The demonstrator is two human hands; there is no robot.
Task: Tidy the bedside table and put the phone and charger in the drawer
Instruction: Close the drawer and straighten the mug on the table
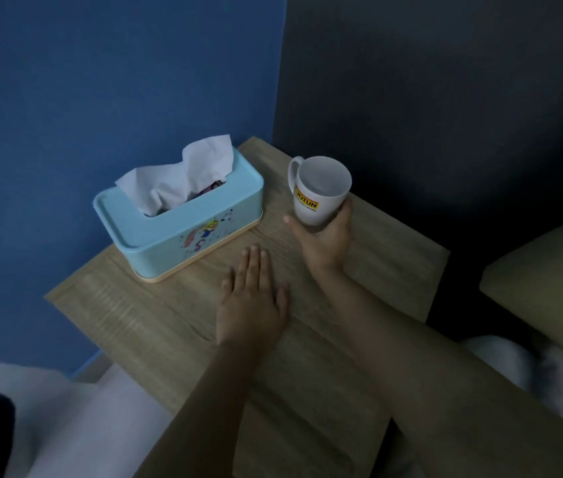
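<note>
On the wooden bedside table point(156, 326) stands a white mug point(318, 191) with a yellow label, at the back right. My right hand point(328, 236) is wrapped around the mug's lower part from the near side. My left hand point(252, 301) lies flat on the tabletop with its fingers spread, holding nothing, just in front of a light blue tissue box point(183, 222). White tissue sticks up from the box's slot. No phone or charger shows in this view, and I cannot see a drawer.
A blue wall point(100, 81) runs behind the table on the left and a dark wall point(445, 98) on the right. A beige cushion point(549, 270) sits at the right edge. White bedding point(66, 408) lies at the lower left.
</note>
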